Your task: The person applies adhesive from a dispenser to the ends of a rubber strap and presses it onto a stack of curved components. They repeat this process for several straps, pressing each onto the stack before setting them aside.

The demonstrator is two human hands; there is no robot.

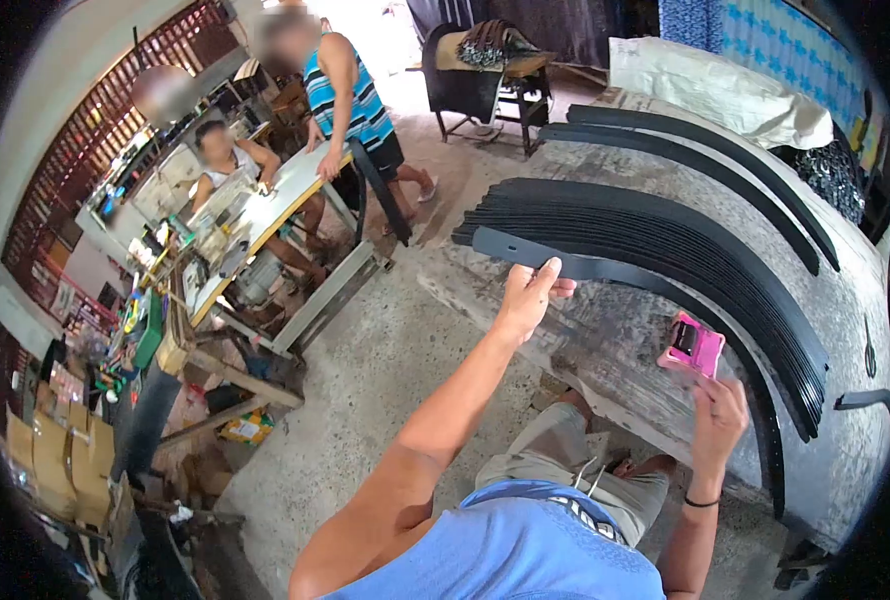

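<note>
- Black strip (pixel 605 268): end pinched by left hand (pixel 531 292) fingers nr bench (pixel 605 340) front edge; long axis runs right, curving.
- Pink tool (pixel 694 346) gripped by right hand (pixel 719 418), just below strip.

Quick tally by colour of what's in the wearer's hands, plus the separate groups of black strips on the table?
Black strip in left hand: 1
Pink tool at right hand: 1
Black strip groups on the table: 2, the large stack and the far pair
Total: 4
</note>
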